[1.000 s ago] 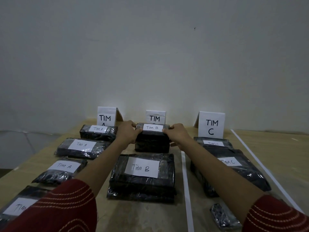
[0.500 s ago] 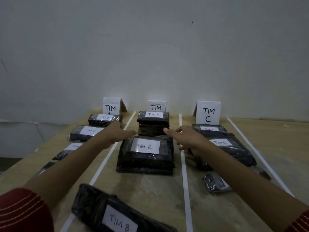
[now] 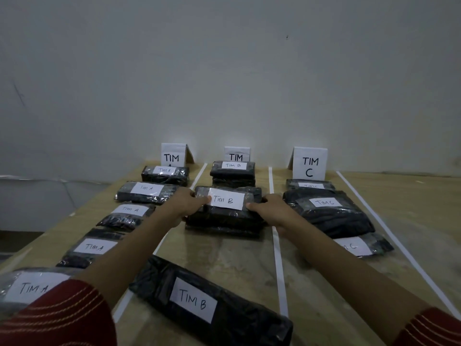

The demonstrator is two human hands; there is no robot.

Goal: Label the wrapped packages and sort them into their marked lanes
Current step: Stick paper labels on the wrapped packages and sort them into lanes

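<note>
— Grey wall (image 3: 224, 71) fills the top half, bare plaster w/ a few marks. Below it?
— Wooden bench (image 3: 249, 265), running from 6 up to 12. White tape strips (image 3: 277, 245) cut it into three lanes.
— Pkgs?
— All black wrap w/ white paper labels. Biggest is the bulky TIM C pkg (image 3: 331, 216) at 2, right lane. A flat TIM C pkg (image 3: 309, 184) lies just behind it. At 4 is a small C pkg (image 3: 361, 245), label partly hidden by the right forearm. Next in size is the near TIM B pkg (image 3: 207, 300) at 6, lying askew, left end at the left strip.
— Left lane?
— Five TIM A pkgs (image 3: 147, 192) in a row, from 8 up to 11.
— And the one being handled?
— The middle TIM B pkg (image 3: 224, 208), at 12, mid lane, sitting on more black wrap. Can't tell if it's lifted. Behind it is the far TIM B stack (image 3: 233, 171).
— Signs?
— Three folded paper ones by the wall: TIM A sign (image 3: 172, 154) at 11, TIM sign (image 3: 236, 154) at 12 w/ its lower part hidden by the stack, TIM C sign (image 3: 309, 163) at 1.
— Hands?
— Left hand (image 3: 185, 203) grips the pkg's left end, thumb on top by the label edge. Right hand (image 3: 272, 209) grips the right end, thumb on top as well. Red sleeves (image 3: 62, 315) at 7 and 5.
</note>
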